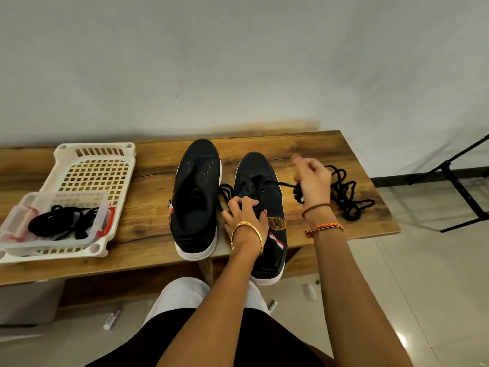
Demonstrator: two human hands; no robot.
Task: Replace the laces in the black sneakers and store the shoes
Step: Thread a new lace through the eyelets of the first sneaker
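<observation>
Two black sneakers with white soles stand side by side on the wooden table (304,144), toes away from me. The left sneaker (197,197) has bare eyelets and no lace. My left hand (244,211) presses down on the tongue and eyelets of the right sneaker (260,176). A black lace (280,184) runs taut from that shoe's upper eyelets to my right hand (313,181), which grips it, raised just right of the shoe. A loose pile of black lace (346,197) lies behind and right of that hand.
A white slotted plastic basket (92,170) sits at the table's left. On its near end rests a clear plastic box (57,221) with red clips, holding more black laces. A black stand (460,186) is on the tiled floor at right. Small tubes lie on the floor under the table.
</observation>
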